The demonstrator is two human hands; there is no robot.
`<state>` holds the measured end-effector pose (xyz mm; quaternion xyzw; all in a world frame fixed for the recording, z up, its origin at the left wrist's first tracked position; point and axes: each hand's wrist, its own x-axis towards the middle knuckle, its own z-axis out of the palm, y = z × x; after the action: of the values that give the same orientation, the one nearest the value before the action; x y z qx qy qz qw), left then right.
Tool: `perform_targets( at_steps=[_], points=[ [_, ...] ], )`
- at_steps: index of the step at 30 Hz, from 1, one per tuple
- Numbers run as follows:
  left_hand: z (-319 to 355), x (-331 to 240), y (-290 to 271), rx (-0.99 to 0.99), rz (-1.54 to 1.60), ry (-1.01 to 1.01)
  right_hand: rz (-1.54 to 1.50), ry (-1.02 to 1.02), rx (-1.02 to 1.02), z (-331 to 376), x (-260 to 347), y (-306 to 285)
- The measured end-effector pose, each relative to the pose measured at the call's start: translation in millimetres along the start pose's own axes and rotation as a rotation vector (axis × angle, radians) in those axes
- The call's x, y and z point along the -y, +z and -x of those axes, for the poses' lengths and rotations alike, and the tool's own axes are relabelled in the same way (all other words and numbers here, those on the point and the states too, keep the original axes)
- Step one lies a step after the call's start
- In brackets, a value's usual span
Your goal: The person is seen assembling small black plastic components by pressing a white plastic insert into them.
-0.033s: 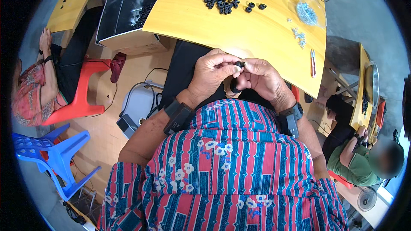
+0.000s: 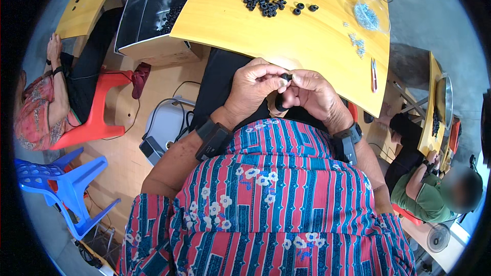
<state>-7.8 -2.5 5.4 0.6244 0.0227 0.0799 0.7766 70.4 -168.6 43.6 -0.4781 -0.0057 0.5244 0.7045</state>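
Clear plastic bag (image 2: pixel 369 14) of small pale parts lies on yellow table (image 2: pixel 307 46), far right.

Two hands (image 2: pixel 250 92), three loose black rings (image 2: pixel 305 7), two plastic chairs (image 2: pixel 97 117)

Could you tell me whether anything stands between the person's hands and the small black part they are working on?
Nothing visible does. The left hand and the right hand meet just below the near edge of the yellow table, and the small black part is pinched directly between their fingertips.
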Motion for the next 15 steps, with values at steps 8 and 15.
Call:
perform_targets(
  at_steps=[8, 15],
  points=[
    [-2, 3, 2, 0.004, 0.097, 0.003, 0.103, -0.080, 0.019, -2, -2, 2],
    [-1, -2, -1, 0.090, 0.050, -0.030, 0.476, -0.170, -0.057, 3, 1, 6]
  ],
)
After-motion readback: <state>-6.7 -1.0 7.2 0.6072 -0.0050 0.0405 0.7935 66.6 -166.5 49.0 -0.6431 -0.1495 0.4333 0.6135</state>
